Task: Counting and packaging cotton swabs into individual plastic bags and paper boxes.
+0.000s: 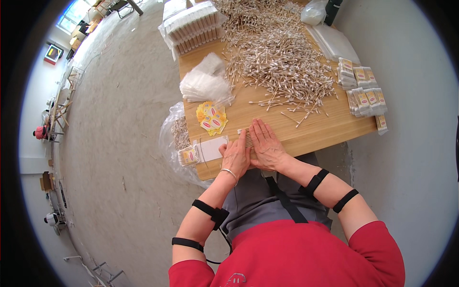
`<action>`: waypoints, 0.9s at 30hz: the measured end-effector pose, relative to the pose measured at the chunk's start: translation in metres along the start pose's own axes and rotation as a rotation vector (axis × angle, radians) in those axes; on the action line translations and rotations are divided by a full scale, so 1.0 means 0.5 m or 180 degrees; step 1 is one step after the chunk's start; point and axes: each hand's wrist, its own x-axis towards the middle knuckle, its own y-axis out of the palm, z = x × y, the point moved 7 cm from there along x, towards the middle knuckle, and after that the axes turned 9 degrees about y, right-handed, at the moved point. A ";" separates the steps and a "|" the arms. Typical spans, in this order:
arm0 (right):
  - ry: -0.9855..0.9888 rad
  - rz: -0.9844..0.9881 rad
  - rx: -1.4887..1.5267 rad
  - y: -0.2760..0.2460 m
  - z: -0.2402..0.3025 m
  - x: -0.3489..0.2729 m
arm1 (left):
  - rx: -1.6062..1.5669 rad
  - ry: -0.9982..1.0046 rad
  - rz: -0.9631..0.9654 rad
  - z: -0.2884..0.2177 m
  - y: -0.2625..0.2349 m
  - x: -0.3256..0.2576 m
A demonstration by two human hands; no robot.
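At the table's front edge a small row of cotton swabs lies between my two hands. My left hand is closed against the swabs' left side, its index finger along them and its thumb out to the left. On their right side my right hand lies flat and open, fingers stretched out together and touching the row. Part of the row is hidden under the hands. Just left of my left hand lies a white card, and beside it a filled swab packet with a yellow label.
A big heap of loose swabs covers the far table. Yellow labels and white plastic bags lie left; stacked packs stand behind. Finished packets sit at the right edge by the wall. A clear bag hangs left.
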 end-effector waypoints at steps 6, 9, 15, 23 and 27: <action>0.0013 -0.0018 -0.0031 -0.002 -0.002 -0.001 | -0.0031 -0.0042 0.0063 -0.005 0.000 0.005; 0.0007 -0.0021 -0.0104 -0.001 -0.001 0.000 | -0.0115 -0.0264 -0.0069 0.001 -0.002 0.004; -0.0001 0.0166 -0.0080 -0.002 0.005 -0.009 | -0.0065 -0.0055 -0.0348 0.010 0.003 -0.001; 0.0183 0.0254 -0.0072 0.009 0.020 -0.007 | -0.1361 -0.0015 -0.1688 0.014 -0.014 -0.004; 0.0294 0.0242 0.0019 0.010 0.021 -0.003 | -0.2184 -0.0185 -0.1755 0.030 0.001 0.013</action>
